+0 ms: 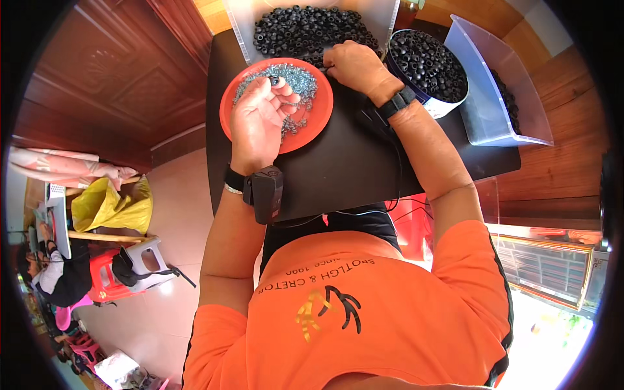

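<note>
My left hand is turned palm up over an orange-red plate, with a small black ring-shaped piece pinched between thumb and forefinger. Small clear bluish pieces are heaped on the plate beneath it. My right hand reaches to the front of a clear plastic bin full of black ring-shaped pieces. Its fingers are bent together at the front of the heap; what they hold, if anything, is hidden.
A round tub of black pieces stands right of my right wrist. Beyond it, a translucent bin holds more. All stand on a dark table. A dark cable runs down from my right wrist. Stools are at the left.
</note>
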Action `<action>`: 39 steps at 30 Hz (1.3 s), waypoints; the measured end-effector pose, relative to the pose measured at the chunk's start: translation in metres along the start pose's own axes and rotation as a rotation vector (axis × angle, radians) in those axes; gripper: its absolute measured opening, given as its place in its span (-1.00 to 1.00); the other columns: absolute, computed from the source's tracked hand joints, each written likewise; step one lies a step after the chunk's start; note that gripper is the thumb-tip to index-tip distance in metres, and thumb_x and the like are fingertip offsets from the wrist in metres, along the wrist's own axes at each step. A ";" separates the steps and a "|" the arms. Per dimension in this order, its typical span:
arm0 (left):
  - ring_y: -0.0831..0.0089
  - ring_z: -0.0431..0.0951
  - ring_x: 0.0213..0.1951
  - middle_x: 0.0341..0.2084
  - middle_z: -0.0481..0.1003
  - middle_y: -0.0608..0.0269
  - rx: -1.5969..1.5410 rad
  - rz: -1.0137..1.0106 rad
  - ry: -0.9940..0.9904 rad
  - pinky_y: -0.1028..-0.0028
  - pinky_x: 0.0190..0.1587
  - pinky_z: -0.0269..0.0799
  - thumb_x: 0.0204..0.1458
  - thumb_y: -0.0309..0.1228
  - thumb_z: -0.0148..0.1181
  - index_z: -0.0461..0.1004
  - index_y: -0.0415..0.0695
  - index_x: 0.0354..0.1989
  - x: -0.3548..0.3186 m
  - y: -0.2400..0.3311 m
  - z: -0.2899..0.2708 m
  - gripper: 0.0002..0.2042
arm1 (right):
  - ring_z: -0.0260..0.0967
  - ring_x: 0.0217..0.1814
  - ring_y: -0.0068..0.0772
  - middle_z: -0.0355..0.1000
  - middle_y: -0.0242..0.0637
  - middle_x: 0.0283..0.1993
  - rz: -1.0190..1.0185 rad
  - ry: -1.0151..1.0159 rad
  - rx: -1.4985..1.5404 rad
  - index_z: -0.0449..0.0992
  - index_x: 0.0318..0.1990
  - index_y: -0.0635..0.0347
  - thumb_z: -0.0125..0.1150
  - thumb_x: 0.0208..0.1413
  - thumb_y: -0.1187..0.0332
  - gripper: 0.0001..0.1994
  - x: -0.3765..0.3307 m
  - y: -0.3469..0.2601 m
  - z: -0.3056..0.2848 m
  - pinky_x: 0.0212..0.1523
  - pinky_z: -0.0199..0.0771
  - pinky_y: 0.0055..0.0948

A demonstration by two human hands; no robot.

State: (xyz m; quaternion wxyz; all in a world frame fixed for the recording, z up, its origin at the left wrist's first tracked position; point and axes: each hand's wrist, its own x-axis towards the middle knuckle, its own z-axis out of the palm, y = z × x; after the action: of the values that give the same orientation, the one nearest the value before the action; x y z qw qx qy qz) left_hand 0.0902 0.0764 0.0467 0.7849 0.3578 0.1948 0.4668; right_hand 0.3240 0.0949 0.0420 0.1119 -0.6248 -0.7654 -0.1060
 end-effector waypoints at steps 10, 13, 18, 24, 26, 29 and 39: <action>0.39 0.46 -0.28 -0.34 0.45 0.32 0.011 -0.017 -0.009 0.40 -0.17 0.29 0.17 -0.31 -0.05 0.37 -0.07 -0.31 0.000 0.001 0.000 -0.87 | 0.42 -0.13 -0.16 0.46 -0.26 -0.25 0.052 -0.094 -0.052 0.55 -0.31 0.08 0.12 -0.09 0.48 -0.84 -0.004 0.011 -0.013 -0.10 0.43 -0.25; 0.40 0.46 -0.28 -0.35 0.44 0.32 0.007 -0.027 0.001 0.40 -0.17 0.28 0.17 -0.30 -0.05 0.37 -0.07 -0.32 0.001 0.000 0.001 -0.86 | 0.42 -0.13 -0.16 0.46 -0.27 -0.26 0.027 -0.138 0.004 0.55 -0.32 0.07 0.10 -0.11 0.51 -0.82 -0.005 0.014 -0.018 -0.11 0.43 -0.25; 0.40 0.46 -0.28 -0.35 0.44 0.31 0.028 -0.023 0.003 0.40 -0.18 0.28 0.18 -0.30 -0.06 0.37 -0.08 -0.33 0.000 0.001 0.004 -0.85 | 0.47 -0.18 -0.17 0.49 -0.24 -0.29 -0.017 0.087 -0.174 0.58 -0.33 0.02 0.10 -0.07 0.45 -0.84 -0.007 0.019 -0.021 -0.17 0.50 -0.25; 0.39 0.46 -0.29 -0.35 0.44 0.31 0.017 -0.024 -0.002 0.41 -0.18 0.29 0.18 -0.30 -0.07 0.37 -0.08 -0.33 0.000 -0.001 0.003 -0.85 | 0.45 -0.17 -0.20 0.47 -0.30 -0.28 -0.060 0.175 0.054 0.59 -0.36 -0.01 0.12 -0.06 0.42 -0.87 0.003 0.008 -0.004 -0.14 0.50 -0.28; 0.39 0.47 -0.29 -0.35 0.44 0.31 0.010 -0.030 0.002 0.41 -0.18 0.29 0.18 -0.31 -0.07 0.37 -0.08 -0.33 0.000 0.000 0.003 -0.85 | 0.43 -0.19 -0.23 0.43 -0.32 -0.33 -0.103 0.191 0.041 0.54 -0.38 0.06 0.17 -0.05 0.41 -0.93 0.005 0.007 0.005 -0.15 0.49 -0.30; 0.39 0.47 -0.29 -0.35 0.44 0.31 0.015 -0.027 -0.007 0.41 -0.18 0.29 0.18 -0.31 -0.07 0.36 -0.08 -0.33 -0.001 0.000 0.003 -0.86 | 0.43 -0.19 -0.23 0.43 -0.33 -0.35 -0.110 0.170 -0.013 0.53 -0.40 0.07 0.17 -0.05 0.40 -0.95 0.009 0.008 0.016 -0.16 0.49 -0.31; 0.39 0.47 -0.30 -0.37 0.44 0.31 0.006 -0.030 -0.012 0.42 -0.20 0.30 0.17 -0.30 -0.06 0.36 -0.09 -0.32 0.000 0.000 0.001 -0.85 | 0.41 -0.27 -0.42 0.47 -0.35 -0.32 -0.005 0.081 0.394 0.51 -0.30 0.17 0.16 0.02 0.42 -0.91 0.006 0.007 -0.012 -0.22 0.44 -0.46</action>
State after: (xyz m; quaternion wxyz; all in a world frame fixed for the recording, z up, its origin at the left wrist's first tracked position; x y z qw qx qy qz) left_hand 0.0910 0.0764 0.0476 0.7920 0.3599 0.1967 0.4522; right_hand 0.3296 0.0986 0.0556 0.2625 -0.5840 -0.7679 0.0207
